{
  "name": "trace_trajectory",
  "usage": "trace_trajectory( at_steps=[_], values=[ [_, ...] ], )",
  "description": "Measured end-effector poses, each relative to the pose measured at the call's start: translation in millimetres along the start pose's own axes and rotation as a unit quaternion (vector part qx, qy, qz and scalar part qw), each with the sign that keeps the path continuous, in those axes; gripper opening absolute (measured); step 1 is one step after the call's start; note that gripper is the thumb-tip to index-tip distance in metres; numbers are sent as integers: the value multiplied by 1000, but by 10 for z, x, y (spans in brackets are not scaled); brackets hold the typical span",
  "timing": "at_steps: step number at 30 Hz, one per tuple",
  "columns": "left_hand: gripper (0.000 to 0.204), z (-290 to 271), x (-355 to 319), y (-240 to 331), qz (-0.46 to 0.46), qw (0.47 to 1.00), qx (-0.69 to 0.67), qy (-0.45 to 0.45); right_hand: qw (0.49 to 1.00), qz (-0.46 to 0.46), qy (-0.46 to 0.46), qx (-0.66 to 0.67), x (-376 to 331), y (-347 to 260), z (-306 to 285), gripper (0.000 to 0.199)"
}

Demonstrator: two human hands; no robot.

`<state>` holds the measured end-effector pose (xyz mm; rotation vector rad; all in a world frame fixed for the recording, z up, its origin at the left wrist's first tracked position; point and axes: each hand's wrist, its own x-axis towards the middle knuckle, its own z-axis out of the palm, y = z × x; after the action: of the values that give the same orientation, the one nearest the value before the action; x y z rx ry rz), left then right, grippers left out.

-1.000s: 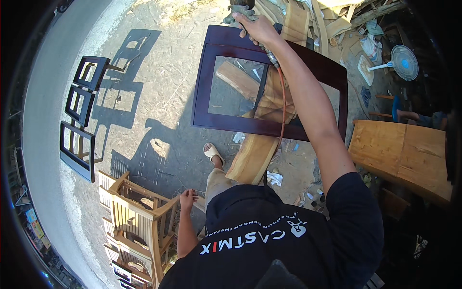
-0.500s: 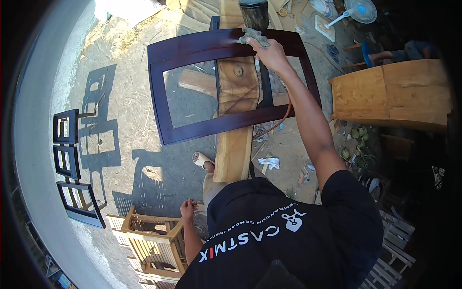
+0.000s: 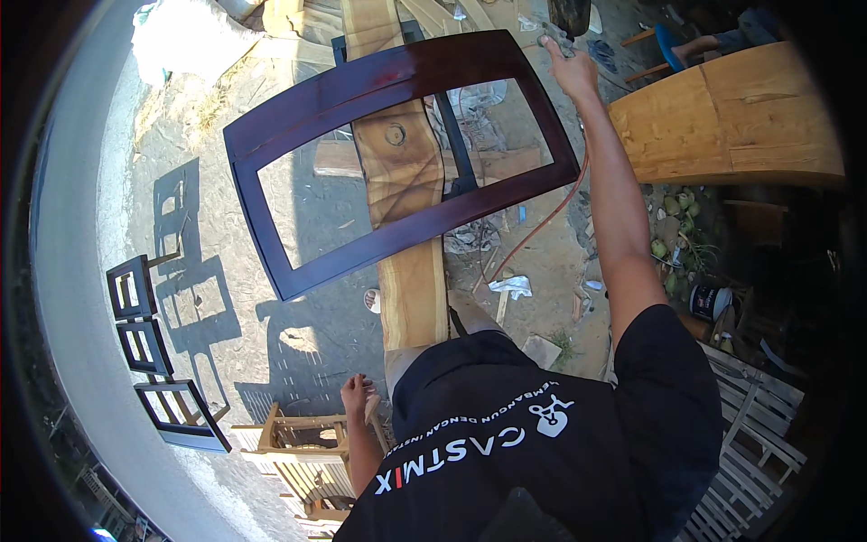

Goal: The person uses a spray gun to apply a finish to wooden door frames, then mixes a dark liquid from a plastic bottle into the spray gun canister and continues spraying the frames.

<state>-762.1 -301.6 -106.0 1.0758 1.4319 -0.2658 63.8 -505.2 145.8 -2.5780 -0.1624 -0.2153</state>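
Three small dark frames (image 3: 161, 343) stand at the far left, and right of them, beside slatted wooden furniture (image 3: 312, 470), the left hand (image 3: 358, 396) hangs released with its fingers loosely curled. In the middle, the large dark red wooden frame (image 3: 452, 63) sits above a bare plank (image 3: 411, 298); just beyond its right end, the right hand (image 3: 576, 74) grips a spray gun (image 3: 555, 39) trailing an orange hose (image 3: 547, 223).

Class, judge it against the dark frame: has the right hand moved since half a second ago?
Yes, rightward: the right hand was seen over the upper rail of the dark frame; now it appears past the right end.
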Motion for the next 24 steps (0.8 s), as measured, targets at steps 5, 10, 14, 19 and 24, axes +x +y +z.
trace_trajectory(
  at_steps=[5, 10, 14, 19, 24],
  values=[
    [33, 69, -19, 17, 8, 1000, 3, -3, 999, 30, -24, -16, -47, 267, -79, 74],
    [33, 4, 77, -5, 2, 999, 34, -28, 994, 88, -68, 14, -869, 332, -536, 74],
    [33, -199, 272, 99, 6, 996, 67, -56, 990, 128, -54, 11, -1486, 410, -884, 70],
    [34, -615, 569, 278, 38, 995, 71, -55, 974, 214, -72, 18, -2181, 411, -1294, 64],
    [34, -889, 695, 450, 47, 990, 116, -64, 980, 197, -9, 8, -2875, 503, -1608, 58]
  ],
)
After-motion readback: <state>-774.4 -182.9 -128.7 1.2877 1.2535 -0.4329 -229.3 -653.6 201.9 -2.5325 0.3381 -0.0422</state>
